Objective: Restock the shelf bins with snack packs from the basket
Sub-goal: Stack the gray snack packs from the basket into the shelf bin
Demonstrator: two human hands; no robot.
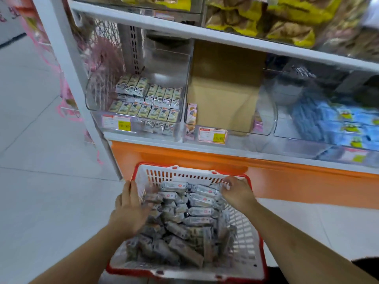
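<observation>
In front of the shelf, on the floor: white basket with a red rim, its far wall facing the orange shelf base.
Basket contents: heap of grey-white snack packs, piled loosely, filling most of the basket.
Left hand: over the basket's near-left part, palm down, fingers spread and nearly straight, pointing toward the basket's far-left wall.
Left fingers vs packs: fingertips at or over the packs by the left wall; blurred, cannot tell if they touch; nothing visibly gripped.
Right hand: at the basket's far-right corner, fingers curled down onto the top packs there.
Right fingers vs packs: fingertips meet a pack just inside the far wall; whether it is pinched or only touched, cannot tell.
Left bin: clear, above the basket's far-left side, holds rows of small packs, price tag on its front.
Middle bin: clear, straight above the basket, holds a brown cardboard box; a few small pink packs at its front-left corner.
Right bin: beyond the basket's right side, blue packs.
Upper shelf: yellow-brown bags.
</observation>
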